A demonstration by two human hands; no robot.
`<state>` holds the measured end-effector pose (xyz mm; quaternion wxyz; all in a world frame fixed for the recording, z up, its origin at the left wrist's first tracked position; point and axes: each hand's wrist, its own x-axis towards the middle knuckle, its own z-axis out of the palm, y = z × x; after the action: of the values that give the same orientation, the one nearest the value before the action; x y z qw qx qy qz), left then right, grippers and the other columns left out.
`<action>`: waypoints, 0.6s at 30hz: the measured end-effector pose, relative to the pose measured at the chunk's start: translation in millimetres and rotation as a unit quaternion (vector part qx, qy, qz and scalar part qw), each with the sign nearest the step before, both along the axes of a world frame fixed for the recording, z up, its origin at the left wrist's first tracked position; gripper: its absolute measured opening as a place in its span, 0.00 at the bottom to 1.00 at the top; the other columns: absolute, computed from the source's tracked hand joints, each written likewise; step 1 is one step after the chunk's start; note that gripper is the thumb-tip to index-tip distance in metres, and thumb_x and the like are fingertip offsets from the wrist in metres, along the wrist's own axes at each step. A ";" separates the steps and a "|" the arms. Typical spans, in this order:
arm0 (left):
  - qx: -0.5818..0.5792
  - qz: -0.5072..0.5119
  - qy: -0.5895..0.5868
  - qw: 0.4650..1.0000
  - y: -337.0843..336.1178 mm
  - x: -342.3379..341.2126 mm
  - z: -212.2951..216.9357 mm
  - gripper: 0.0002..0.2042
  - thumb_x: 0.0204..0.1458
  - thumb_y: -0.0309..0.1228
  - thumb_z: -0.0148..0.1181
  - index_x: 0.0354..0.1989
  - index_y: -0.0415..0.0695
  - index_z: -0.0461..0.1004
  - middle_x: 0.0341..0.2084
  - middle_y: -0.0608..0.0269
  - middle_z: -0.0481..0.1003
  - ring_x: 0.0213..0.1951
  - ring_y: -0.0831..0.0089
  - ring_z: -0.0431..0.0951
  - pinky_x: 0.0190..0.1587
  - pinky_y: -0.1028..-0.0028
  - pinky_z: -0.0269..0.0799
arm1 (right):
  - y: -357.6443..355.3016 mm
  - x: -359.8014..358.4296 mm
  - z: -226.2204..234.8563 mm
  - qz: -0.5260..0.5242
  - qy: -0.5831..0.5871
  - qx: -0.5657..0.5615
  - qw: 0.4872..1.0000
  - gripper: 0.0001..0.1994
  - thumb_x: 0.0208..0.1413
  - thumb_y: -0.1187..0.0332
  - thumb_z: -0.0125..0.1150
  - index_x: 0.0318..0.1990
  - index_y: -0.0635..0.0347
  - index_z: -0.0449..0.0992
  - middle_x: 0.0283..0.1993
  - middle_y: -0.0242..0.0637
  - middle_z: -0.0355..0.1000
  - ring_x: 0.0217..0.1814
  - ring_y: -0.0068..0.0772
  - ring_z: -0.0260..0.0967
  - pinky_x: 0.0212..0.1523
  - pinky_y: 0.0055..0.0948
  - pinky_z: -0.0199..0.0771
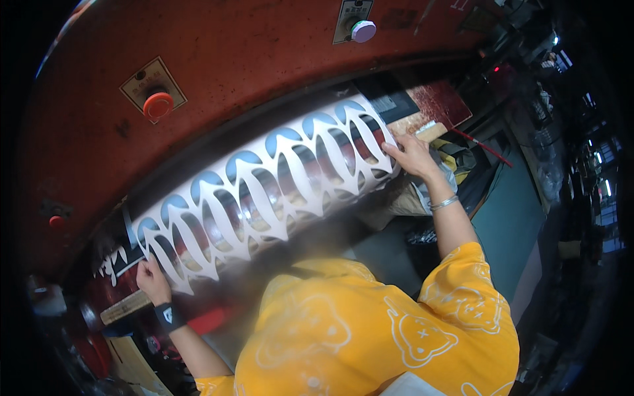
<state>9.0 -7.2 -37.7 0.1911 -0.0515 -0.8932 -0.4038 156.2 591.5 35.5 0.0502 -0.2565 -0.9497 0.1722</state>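
Note:
A wide white sheet (294, 173) with rows of curved cut-out holes stretches between my two hands, tilted up towards the right. Through the holes I see shiny dark, reddish and blue-grey surfaces. My left hand (153, 282) pinches the sheet's lower left corner, and a dark band circles that wrist. At the right end, my right hand (413, 157) grips the edge with its thumb on top; a silvery bracelet is on that wrist. The fingers beneath the sheet are hidden. Parts of the sheet are blurred.
A large red machine body (244, 53) arches over the far side, carrying a red push button (158, 104) and a pale round knob (363, 31). Wooden bars (125, 307) show beyond both ends of the sheet. Bags (413, 198) lie below my right hand.

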 end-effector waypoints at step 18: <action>0.117 0.018 -0.203 0.972 -3.1 11.2 14.0 0.09 0.60 0.29 0.49 0.28 0.40 0.63 0.21 0.74 0.59 0.23 0.86 0.55 0.25 0.82 0.50 | -8.6 -173.1 21.0 0.078 0.211 -0.123 0.967 0.23 0.44 0.68 0.64 0.52 0.58 0.74 0.60 0.50 0.64 0.61 0.40 0.63 0.61 0.32 0.59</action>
<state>20.1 -10.3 -23.7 0.0175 0.0709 -0.8606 -0.5040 -16.9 582.9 56.4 0.2037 -0.1438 -0.9063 0.3412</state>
